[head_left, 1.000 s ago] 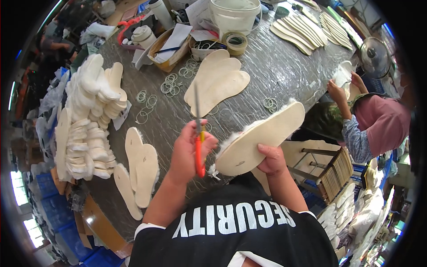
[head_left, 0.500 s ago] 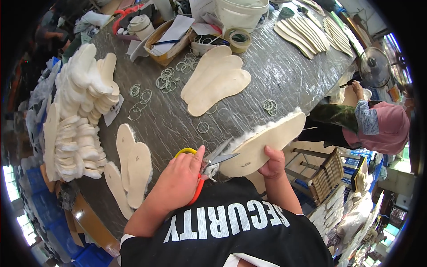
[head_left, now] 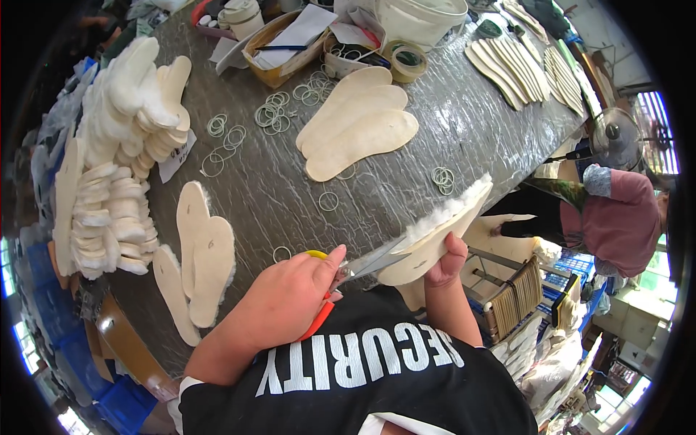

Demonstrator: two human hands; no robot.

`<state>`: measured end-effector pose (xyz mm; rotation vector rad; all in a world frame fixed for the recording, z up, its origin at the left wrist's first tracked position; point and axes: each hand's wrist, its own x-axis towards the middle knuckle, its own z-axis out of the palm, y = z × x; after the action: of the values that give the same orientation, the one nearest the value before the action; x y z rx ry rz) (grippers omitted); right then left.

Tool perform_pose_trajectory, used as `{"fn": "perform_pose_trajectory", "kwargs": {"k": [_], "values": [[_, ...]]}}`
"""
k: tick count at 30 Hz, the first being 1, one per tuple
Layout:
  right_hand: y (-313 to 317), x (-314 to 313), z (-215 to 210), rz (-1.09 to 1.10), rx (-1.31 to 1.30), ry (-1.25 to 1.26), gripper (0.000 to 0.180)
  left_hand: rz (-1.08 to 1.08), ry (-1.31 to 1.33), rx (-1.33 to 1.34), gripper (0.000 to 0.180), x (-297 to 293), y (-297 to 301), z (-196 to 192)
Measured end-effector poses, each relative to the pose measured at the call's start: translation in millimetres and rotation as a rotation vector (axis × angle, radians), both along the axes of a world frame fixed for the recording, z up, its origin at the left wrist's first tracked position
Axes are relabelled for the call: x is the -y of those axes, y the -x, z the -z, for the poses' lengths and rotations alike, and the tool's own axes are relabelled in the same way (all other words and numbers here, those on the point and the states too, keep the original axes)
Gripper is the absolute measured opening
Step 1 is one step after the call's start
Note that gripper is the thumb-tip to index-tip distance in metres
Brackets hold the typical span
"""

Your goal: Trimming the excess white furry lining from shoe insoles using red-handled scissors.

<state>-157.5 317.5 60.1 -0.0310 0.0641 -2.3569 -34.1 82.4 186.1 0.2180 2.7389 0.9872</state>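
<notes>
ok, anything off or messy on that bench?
Nothing damaged or spilled. Loose rubber bands lie scattered across the table rather than gathered. The left hand works scissors along the fleecy insole held by the right hand; the insole overhangs the table edge.

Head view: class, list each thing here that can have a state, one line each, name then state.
Scissors: open, blades at the insole's edge.
Insole: held up off the table, fleece side up.
Left hand: gripping the scissors.
Right hand: gripping the insole.
Tape roll: lying flat.
Fan: upright; spinning or not, cannot tell.
</notes>
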Motion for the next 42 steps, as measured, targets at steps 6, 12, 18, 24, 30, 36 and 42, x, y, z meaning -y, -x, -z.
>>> {"fn": "perform_pose_trajectory", "kwargs": {"k": [6,12,18,24,30,36,42], "values": [[-0.9,4.5,-8.4,-0.043,-0.098,-0.174,0.057,-0.31,-0.586,0.006,0.053,-15.1,10.3,19.3],[-13.1,44.5,-50.3,0.007,-0.27,-0.09,0.074,-0.558,-1.138,0.007,0.055,-32.4,27.1,22.2],[-28.2,46.3,-40.2,-0.13,-0.222,-0.361,0.079,-0.498,-1.056,-0.069,0.056,-43.9,38.7,40.2],[-14.5,31.0,-33.3,0.033,0.025,-0.28,0.053,-0.422,-0.301,-0.292,0.054,-22.5,25.3,30.8],[-18.4,30.8,-38.7,0.061,0.027,-0.278,0.047,-0.096,0.047,-0.167,0.05,-24.8,6.7,15.9],[-22.8,30.2,-42.8,0.048,-0.013,-0.286,0.046,-0.122,0.095,-0.131,0.048,-26.4,2.0,12.2],[-24.9,29.1,-42.8,0.041,-0.048,-0.288,0.046,-0.085,0.054,-0.094,0.047,-27.9,2.0,9.7]]}}
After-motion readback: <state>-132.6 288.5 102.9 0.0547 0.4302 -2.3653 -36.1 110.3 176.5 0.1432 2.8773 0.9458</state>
